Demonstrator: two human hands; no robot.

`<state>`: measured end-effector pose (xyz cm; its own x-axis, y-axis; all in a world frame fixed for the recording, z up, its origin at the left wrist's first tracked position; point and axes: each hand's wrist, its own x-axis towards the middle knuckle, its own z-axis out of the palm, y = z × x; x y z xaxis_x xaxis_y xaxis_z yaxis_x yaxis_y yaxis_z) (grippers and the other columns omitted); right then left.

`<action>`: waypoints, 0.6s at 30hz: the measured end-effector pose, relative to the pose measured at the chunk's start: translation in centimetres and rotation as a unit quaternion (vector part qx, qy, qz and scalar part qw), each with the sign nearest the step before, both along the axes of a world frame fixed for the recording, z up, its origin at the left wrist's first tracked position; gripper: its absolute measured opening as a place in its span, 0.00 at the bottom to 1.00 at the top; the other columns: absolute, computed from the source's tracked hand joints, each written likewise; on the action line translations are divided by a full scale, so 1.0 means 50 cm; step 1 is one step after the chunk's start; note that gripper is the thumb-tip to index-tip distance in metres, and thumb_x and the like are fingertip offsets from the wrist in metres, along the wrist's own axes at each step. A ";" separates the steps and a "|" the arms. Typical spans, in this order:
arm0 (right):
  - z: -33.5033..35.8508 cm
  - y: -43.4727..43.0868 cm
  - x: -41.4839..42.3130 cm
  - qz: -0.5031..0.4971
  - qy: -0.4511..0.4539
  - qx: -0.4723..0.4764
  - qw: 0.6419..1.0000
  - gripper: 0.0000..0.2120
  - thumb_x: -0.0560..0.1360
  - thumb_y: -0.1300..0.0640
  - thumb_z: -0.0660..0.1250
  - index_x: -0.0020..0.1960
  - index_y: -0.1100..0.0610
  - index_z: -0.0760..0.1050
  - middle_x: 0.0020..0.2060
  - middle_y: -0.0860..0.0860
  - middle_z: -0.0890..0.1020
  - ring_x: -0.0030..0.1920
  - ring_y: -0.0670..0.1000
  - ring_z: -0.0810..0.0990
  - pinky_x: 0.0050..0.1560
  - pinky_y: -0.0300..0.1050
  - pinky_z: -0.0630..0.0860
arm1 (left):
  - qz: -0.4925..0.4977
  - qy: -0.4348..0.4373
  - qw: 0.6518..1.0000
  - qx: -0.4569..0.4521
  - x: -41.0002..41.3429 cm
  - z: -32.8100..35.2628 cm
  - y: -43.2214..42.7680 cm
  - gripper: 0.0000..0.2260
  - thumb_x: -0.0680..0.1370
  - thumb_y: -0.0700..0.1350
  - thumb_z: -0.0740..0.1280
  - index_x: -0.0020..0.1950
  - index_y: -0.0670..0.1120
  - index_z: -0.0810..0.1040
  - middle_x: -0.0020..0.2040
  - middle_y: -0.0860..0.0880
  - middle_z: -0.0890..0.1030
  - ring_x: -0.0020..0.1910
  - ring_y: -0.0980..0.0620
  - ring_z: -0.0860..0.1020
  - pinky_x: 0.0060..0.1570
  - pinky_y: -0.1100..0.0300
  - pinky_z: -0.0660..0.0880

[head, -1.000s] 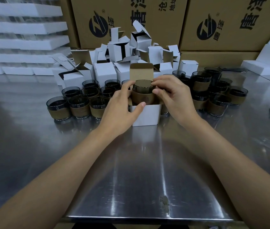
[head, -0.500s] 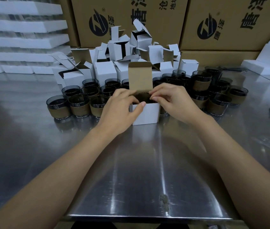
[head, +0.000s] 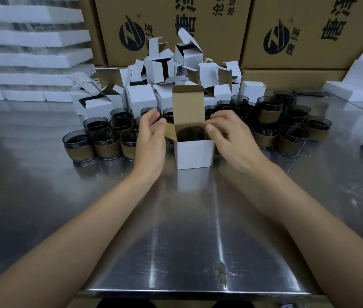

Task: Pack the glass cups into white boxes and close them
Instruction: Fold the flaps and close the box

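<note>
Glass cup sits inside the white box on the surface, lid flap upright. Left hand is just beside the box's left side flap, fingers loose, holding nothing. Right hand is at the right rim, fingers curled; can't tell if it pinches anything.

Dark glass cup sits apparently upright inside open-lidded white box.

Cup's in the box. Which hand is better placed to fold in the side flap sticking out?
Left. The side flap splays from the white box toward the left hand, whose open fingers are right beside it. The right hand is at the opposite edge, across the glass cup.
</note>
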<state>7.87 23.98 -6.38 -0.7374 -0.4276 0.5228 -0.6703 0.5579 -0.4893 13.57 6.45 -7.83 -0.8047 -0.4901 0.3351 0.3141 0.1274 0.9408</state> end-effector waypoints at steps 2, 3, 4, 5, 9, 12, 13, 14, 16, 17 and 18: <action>-0.005 -0.001 -0.003 -0.021 0.053 0.078 0.995 0.14 0.81 0.51 0.59 0.58 0.55 0.80 0.62 0.48 0.74 0.66 0.48 0.66 0.65 0.48 0.66 | -0.007 -0.017 0.999 -0.034 -0.003 -0.006 0.001 0.17 0.82 0.43 0.62 0.70 0.49 0.68 0.63 0.57 0.73 0.67 0.57 0.71 0.70 0.53 0.67; -0.007 -0.001 -0.003 -0.033 0.069 0.100 0.992 0.14 0.81 0.50 0.60 0.56 0.56 0.81 0.64 0.49 0.73 0.68 0.49 0.64 0.67 0.50 0.65 | -0.008 -0.031 0.998 -0.053 -0.005 -0.010 0.001 0.17 0.81 0.43 0.62 0.70 0.50 0.68 0.65 0.54 0.73 0.67 0.56 0.71 0.70 0.53 0.68; -0.006 -0.001 -0.003 -0.042 0.078 0.112 0.990 0.15 0.80 0.49 0.60 0.55 0.56 0.81 0.65 0.49 0.72 0.70 0.49 0.62 0.68 0.51 0.64 | -0.007 -0.047 0.996 -0.070 -0.006 -0.013 0.003 0.17 0.81 0.42 0.63 0.70 0.50 0.68 0.66 0.53 0.72 0.66 0.56 0.71 0.69 0.53 0.68; -0.006 -0.002 -0.002 -0.045 0.082 0.116 0.989 0.15 0.80 0.49 0.59 0.53 0.57 0.81 0.67 0.50 0.71 0.71 0.50 0.61 0.68 0.51 0.64 | -0.007 -0.061 0.995 -0.078 -0.006 -0.015 0.004 0.18 0.80 0.42 0.63 0.70 0.50 0.68 0.66 0.52 0.72 0.64 0.56 0.72 0.68 0.52 0.69; -0.010 -0.007 -0.003 -0.033 0.079 0.127 0.988 0.17 0.81 0.50 0.58 0.52 0.58 0.82 0.68 0.50 0.69 0.71 0.49 0.60 0.67 0.50 0.65 | -0.035 -0.067 0.997 -0.010 -0.008 -0.011 0.006 0.24 0.80 0.42 0.63 0.75 0.48 0.60 0.67 0.53 0.72 0.60 0.58 0.75 0.66 0.54 0.72; -0.013 -0.007 -0.004 -0.028 0.013 0.012 0.999 0.16 0.82 0.53 0.57 0.61 0.59 0.78 0.69 0.51 0.69 0.70 0.49 0.64 0.64 0.39 0.61 | -0.057 -0.061 0.993 0.080 -0.008 -0.004 0.009 0.16 0.83 0.47 0.58 0.70 0.48 0.65 0.58 0.52 0.78 0.57 0.56 0.77 0.61 0.58 0.74; -0.013 -0.007 -0.005 -0.036 -0.011 -0.052 0.998 0.16 0.82 0.55 0.57 0.66 0.58 0.75 0.67 0.52 0.70 0.67 0.48 0.68 0.64 0.36 0.62 | -0.061 -0.056 0.990 0.112 -0.008 -0.002 0.008 0.11 0.84 0.48 0.55 0.64 0.48 0.70 0.54 0.51 0.79 0.54 0.56 0.78 0.57 0.60 0.75; -0.013 -0.008 -0.006 -0.049 -0.034 -0.114 0.992 0.17 0.82 0.57 0.56 0.70 0.58 0.71 0.65 0.51 0.72 0.62 0.48 0.72 0.63 0.37 0.65 | -0.060 -0.048 0.988 0.131 -0.008 0.000 0.008 0.11 0.84 0.49 0.53 0.58 0.49 0.72 0.50 0.51 0.81 0.50 0.57 0.80 0.52 0.62 0.77; -0.013 -0.012 -0.006 -0.057 -0.080 -0.211 0.972 0.19 0.82 0.58 0.56 0.73 0.57 0.66 0.59 0.49 0.77 0.55 0.46 0.76 0.62 0.45 0.72 | -0.065 -0.029 0.988 0.134 -0.008 0.002 0.008 0.13 0.85 0.50 0.50 0.53 0.50 0.74 0.45 0.55 0.83 0.46 0.61 0.81 0.47 0.67 0.76; -0.014 -0.015 -0.005 -0.048 -0.091 -0.239 0.965 0.19 0.82 0.59 0.55 0.73 0.56 0.65 0.57 0.47 0.78 0.53 0.44 0.77 0.61 0.47 0.74 | -0.072 -0.023 0.989 0.129 -0.006 0.002 0.009 0.15 0.85 0.51 0.49 0.55 0.50 0.74 0.47 0.57 0.84 0.47 0.62 0.81 0.49 0.67 0.76; -0.018 -0.017 -0.003 -0.037 -0.089 -0.250 0.963 0.20 0.82 0.59 0.55 0.74 0.56 0.63 0.56 0.46 0.79 0.50 0.41 0.78 0.58 0.44 0.76 | -0.079 -0.021 0.989 0.120 -0.006 0.002 0.010 0.15 0.85 0.51 0.47 0.58 0.50 0.73 0.51 0.56 0.83 0.51 0.62 0.80 0.55 0.65 0.75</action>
<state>7.72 23.14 -7.28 -0.8536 -0.0974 0.5118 -0.5178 0.2656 -0.8132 13.28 6.95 -7.71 -0.8884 -0.4185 0.1888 0.2720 -0.1486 0.9507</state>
